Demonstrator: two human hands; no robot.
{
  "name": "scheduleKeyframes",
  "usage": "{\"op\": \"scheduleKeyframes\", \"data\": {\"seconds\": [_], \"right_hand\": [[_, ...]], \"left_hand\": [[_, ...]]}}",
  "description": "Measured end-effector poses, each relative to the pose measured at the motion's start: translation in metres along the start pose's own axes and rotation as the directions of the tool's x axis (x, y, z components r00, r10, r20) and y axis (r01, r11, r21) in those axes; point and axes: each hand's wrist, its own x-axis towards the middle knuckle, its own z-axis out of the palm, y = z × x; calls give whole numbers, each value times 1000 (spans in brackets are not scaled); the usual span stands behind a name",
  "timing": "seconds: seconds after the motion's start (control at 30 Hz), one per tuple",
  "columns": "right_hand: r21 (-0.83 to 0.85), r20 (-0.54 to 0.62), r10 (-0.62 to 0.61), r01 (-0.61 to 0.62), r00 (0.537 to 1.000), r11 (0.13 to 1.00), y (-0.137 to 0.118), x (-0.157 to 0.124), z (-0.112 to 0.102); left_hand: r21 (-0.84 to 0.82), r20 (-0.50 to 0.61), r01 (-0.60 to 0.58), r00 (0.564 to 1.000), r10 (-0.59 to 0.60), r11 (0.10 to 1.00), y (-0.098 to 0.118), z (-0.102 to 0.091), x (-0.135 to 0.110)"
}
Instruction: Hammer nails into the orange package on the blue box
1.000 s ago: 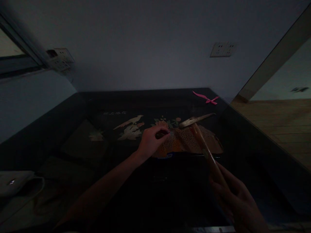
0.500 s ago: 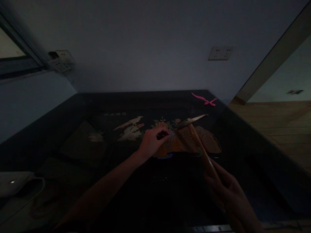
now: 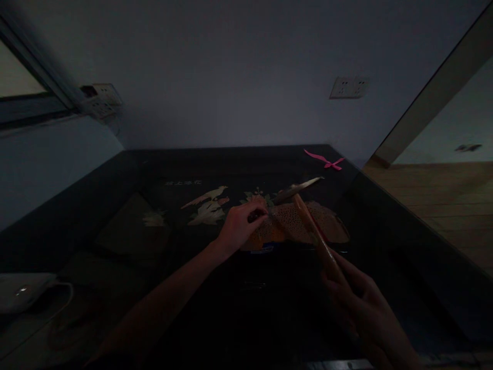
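A line of four pale Chinese characters [image 3: 183,182] stands on the dark tabletop [image 3: 231,160] beyond a bird motif [image 3: 208,195], the second reading 上, the last 花, the others too blurred to tell.

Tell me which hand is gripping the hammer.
The right hand: its fingers wrap the handle of the hammer. The left hand is pinched at the brown dotted sheet; too dark to tell whether it holds something small.
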Motion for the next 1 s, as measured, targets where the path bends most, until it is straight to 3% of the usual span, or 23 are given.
{"op": "scheduleKeyframes", "data": {"seconds": [0.17,0.33,0.53,0.6,0.77,0.9,1.0], "right_hand": [[-66,-9,27,-28,1000,997,-16,-8,-10],[-283,-20,-85,76,996,956,-32,-17,-28],[-433,223,-28,125,974,893,-49,-8,-28],[-450,241,-24,134,970,883,-55,-8,-23],[-496,195,-148,227,970,838,-61,-13,-17],[-562,366,-39,254,930,787,-58,-6,-27],[-609,390,-40,290,920,738,-58,-5,-33]], "left_hand": [[0,-2,14,1000,-14,1000,0,1,0],[2,22,75,997,-76,997,-1,1,1],[50,36,134,990,-136,990,-1,1,1],[37,33,144,989,-145,989,-1,1,0],[-20,28,158,987,-157,987,-1,1,-1],[29,52,213,975,-214,977,-1,1,0],[13,56,220,974,-220,975,-2,2,0]]}}
